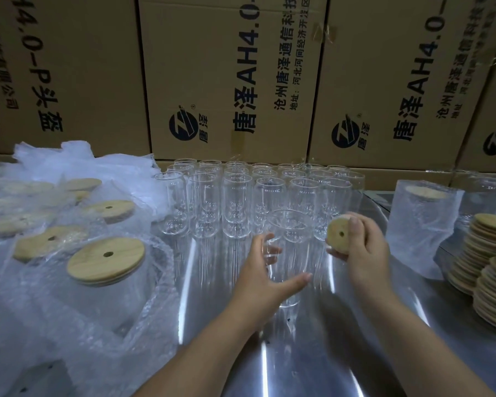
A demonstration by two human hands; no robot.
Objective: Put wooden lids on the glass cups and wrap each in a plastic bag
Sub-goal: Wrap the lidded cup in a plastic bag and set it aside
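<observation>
- Cartons (pixel 232 78) are stacked as a wall behind the worktop; their tops and outer sides are cut off by the frame.
- A shiny metal worktop (pixel 312 353) is seen, with its left part buried under plastic and glare streaking its surface.
- Bags (pixel 55 325) of bubbled plastic are heaped on the left; lidded cups (pixel 106 262) are wrapped inside them. The far ones are blurred by the film, so their number cannot be told.
- Bare cups (pixel 235 202) are ranked in rows at the back centre; the rear rows are hard to separate through the glass.
- Lid stacks (pixel 487 267) are cut off at the right edge.
- A wrapped cup (pixel 421 224) is stood upright beside the stacks, its lid dimly seen through the bag.
- The held cup (pixel 287 253) is kept in front of the rows, lidless; whether its base touches the worktop cannot be told.
- The left hand (pixel 258 279) is wrapped round that cup, its grip closed on the glass.
- The right hand (pixel 364 253) is held just right of the cup's rim, its grip pinching a lid (pixel 338 234), which is tilted on edge and partly covered by fingers.
</observation>
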